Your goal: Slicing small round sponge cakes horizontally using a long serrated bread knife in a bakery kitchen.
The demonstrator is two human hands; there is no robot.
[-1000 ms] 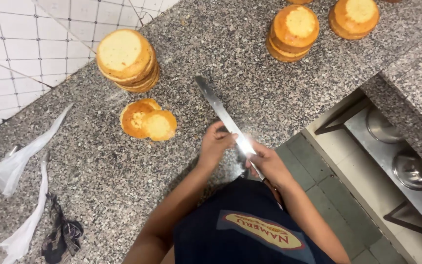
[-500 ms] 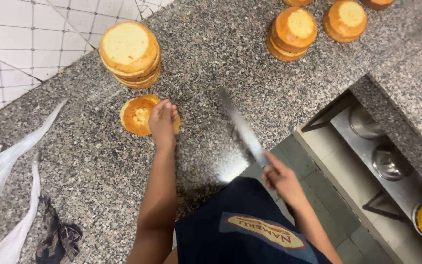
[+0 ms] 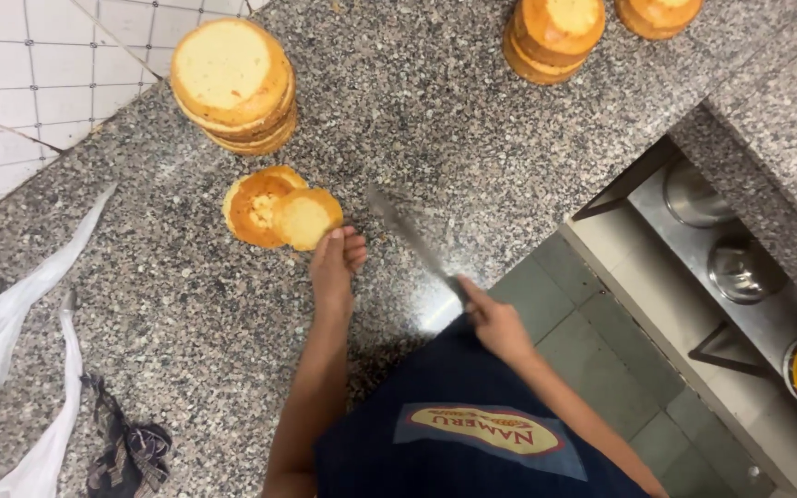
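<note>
Your left hand fingertips pinch the thin cake slice; soft, crumbly, support underneath; right hand clamps the long knife.

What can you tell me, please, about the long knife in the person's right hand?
The knife has a long, narrow, greyish metal blade, blurred in this frame, so its edge is hard to make out. The right hand is closed round its handle, which is mostly hidden. The blade points up and left, away from the body, over the speckled stone counter. Whether it touches the counter cannot be told. Its tip sits right of the left hand and the small cake rounds.
</note>
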